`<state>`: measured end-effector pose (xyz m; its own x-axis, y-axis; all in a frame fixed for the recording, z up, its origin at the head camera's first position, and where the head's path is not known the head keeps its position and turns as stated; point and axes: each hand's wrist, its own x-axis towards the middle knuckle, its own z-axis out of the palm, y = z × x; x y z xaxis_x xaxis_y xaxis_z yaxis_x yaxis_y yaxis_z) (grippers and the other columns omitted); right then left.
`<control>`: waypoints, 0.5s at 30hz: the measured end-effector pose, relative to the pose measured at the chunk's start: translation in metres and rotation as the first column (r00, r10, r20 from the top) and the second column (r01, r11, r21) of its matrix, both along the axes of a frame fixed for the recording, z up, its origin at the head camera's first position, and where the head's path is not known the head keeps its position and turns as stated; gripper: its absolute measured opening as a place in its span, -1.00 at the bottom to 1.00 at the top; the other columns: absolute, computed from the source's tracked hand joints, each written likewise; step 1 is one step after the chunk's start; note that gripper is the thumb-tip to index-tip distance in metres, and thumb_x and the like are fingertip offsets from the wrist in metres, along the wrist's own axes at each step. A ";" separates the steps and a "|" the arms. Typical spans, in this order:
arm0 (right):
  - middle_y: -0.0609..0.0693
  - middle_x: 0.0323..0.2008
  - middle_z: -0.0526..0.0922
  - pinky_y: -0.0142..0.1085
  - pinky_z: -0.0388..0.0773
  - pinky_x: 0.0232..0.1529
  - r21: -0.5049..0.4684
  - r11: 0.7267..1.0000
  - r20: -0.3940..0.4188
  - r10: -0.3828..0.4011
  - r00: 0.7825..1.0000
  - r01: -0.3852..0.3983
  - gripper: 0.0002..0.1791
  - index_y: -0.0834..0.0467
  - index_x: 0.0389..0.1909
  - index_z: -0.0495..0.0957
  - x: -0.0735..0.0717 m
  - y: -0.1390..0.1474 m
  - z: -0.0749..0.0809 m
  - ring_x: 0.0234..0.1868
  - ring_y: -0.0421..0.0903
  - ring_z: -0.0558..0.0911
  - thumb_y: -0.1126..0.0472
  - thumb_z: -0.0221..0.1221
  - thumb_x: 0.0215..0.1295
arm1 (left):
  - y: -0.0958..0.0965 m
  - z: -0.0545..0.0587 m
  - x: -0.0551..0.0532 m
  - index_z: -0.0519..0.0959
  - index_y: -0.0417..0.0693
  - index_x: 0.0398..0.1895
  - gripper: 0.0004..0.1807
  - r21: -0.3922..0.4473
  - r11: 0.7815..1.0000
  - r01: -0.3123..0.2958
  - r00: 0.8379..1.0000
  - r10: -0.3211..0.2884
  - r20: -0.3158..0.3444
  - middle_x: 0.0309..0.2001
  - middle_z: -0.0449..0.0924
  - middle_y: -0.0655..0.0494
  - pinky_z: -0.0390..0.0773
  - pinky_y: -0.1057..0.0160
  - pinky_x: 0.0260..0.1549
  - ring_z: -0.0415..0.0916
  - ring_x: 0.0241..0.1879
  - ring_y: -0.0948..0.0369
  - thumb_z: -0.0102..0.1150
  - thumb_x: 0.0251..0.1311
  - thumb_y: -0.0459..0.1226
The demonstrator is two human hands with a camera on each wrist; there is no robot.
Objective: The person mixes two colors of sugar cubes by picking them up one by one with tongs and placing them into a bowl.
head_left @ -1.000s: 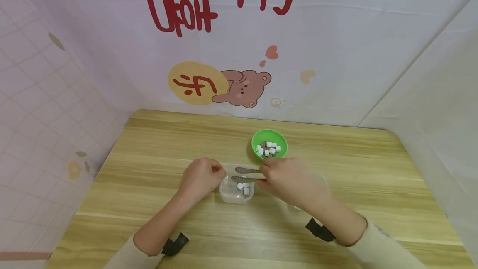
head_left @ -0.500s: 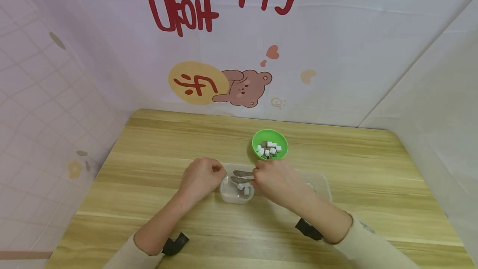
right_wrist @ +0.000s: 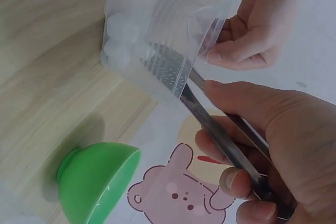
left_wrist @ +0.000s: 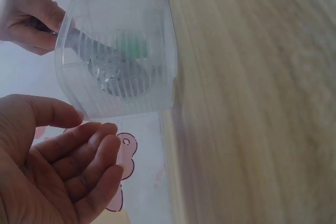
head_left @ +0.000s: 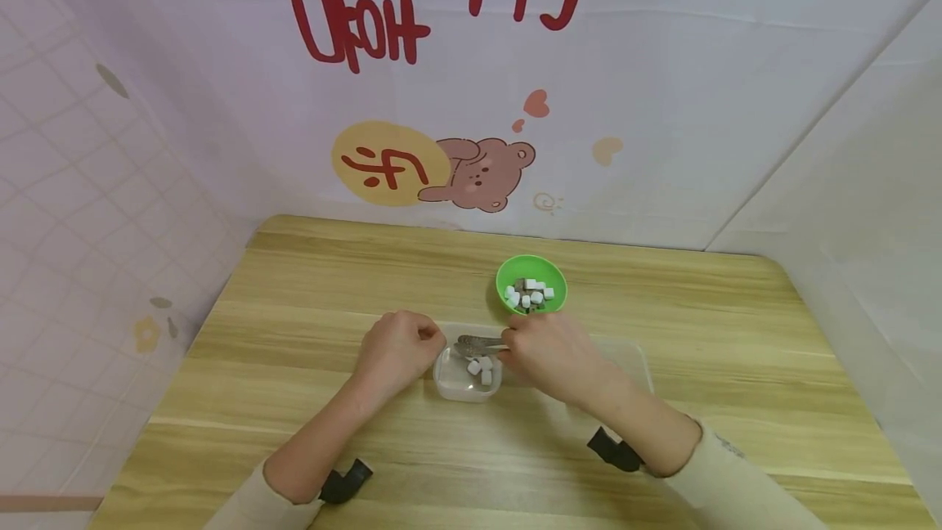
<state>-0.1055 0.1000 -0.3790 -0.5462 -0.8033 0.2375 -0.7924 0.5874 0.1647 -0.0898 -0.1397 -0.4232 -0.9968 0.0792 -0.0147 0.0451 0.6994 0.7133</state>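
In the head view my left hand (head_left: 397, 354) is at the left rim of a small clear plastic box (head_left: 450, 388). The left wrist view shows its thumb and fingertips pinching a corner of that rim. My right hand (head_left: 555, 357) holds metal tongs (right_wrist: 218, 132), thumb on one arm and fingers round the other. Their perforated heads are down inside the box and pressed nearly together. Several white cubes (head_left: 486, 377) lie at the bottom of the box, close to the tong heads. Whether a cube is between the heads I cannot tell.
Behind the right hand stands a green bowl (head_left: 531, 265) with white cubes and brownish pieces in it. A large clear plastic container (head_left: 639, 354) is partly hidden under the right forearm. All stand on a wood-grain table (head_left: 309, 285) with a white printed cloth behind.
The right hand has moved slightly left, bringing the tongs over and into the box. The tong heads, apart before, have come together. My left hand has stayed in place.
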 end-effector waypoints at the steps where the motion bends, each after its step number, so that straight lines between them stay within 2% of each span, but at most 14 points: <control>1: -0.15 -0.61 0.48 -0.32 0.33 -0.69 -0.014 1.000 0.016 -0.007 1.000 0.007 -0.65 0.05 -0.65 0.55 0.000 0.001 0.000 -0.66 -0.20 0.41 0.06 0.51 0.11 | 0.000 0.000 0.000 0.80 0.01 -0.46 -0.83 0.003 1.000 -0.001 1.000 0.001 0.002 -0.48 0.71 0.26 0.51 0.18 -0.47 0.50 -0.55 0.28 0.24 0.20 -0.29; 8: -0.20 -0.56 0.51 -0.39 0.38 -0.62 -0.135 0.990 0.119 -0.012 0.993 0.028 -0.72 0.04 -0.56 0.60 0.001 0.012 0.006 -0.63 -0.28 0.39 0.08 0.51 0.16 | -0.001 0.000 0.000 0.81 -0.03 -0.44 -0.82 0.013 1.000 0.005 1.000 -0.005 0.003 -0.50 0.70 0.27 0.47 0.19 -0.53 0.47 -0.59 0.27 0.22 0.20 -0.31; 12: -0.21 -0.56 0.50 -0.43 0.33 -0.61 -0.237 0.971 0.108 0.008 0.994 0.018 -0.78 0.05 -0.51 0.64 -0.001 0.023 0.013 -0.63 -0.33 0.37 0.14 0.52 0.13 | -0.001 0.000 0.000 0.81 -0.01 -0.45 -0.81 0.013 1.000 0.002 1.000 -0.002 0.001 -0.51 0.69 0.27 0.46 0.20 -0.54 0.47 -0.59 0.27 0.21 0.19 -0.31; 15: -0.19 -0.54 0.57 -0.43 0.37 -0.61 -0.333 0.943 0.078 0.029 0.997 -0.001 -0.83 0.08 -0.48 0.68 -0.006 0.033 0.019 -0.61 -0.34 0.45 0.20 0.53 0.10 | -0.001 -0.001 0.000 0.80 -0.01 -0.45 -0.81 0.018 1.000 0.001 1.000 -0.001 0.004 -0.50 0.70 0.26 0.47 0.20 -0.54 0.47 -0.59 0.28 0.21 0.20 -0.31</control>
